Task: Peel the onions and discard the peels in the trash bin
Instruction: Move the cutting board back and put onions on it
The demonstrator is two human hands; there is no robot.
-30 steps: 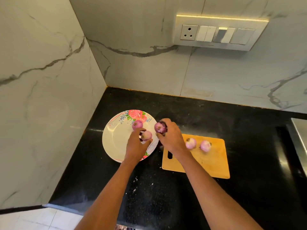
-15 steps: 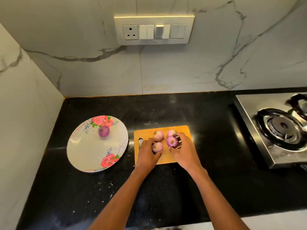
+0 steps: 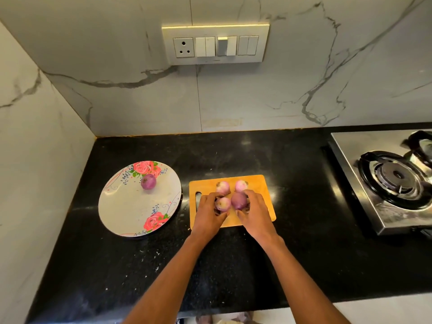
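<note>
Your left hand (image 3: 207, 212) curls its fingers (image 3: 211, 197) round a pale, peeled onion (image 3: 223, 203) at the near middle of the wooden cutting board (image 3: 261, 183). Your right hand (image 3: 256, 212) grips a darker purple onion (image 3: 239, 200), fingers wrapped round its right side. The two onions sit side by side, touching or almost so, just over the board. Behind them, two more pale peeled onions (image 3: 222, 187) lie on the board, close together and just beyond your fingertips.

The board rests on the black tabletop (image 3: 280, 253), with the flowered plate (image 3: 131, 206) just to its left. One unpeeled purple onion (image 3: 148, 181) sits alone on the far part of that plate, beside the printed roses. A steel gas stove (image 3: 385, 183) stands at the right edge, well apart from the board. A switch panel (image 3: 215, 44) is set in the marble wall behind.
</note>
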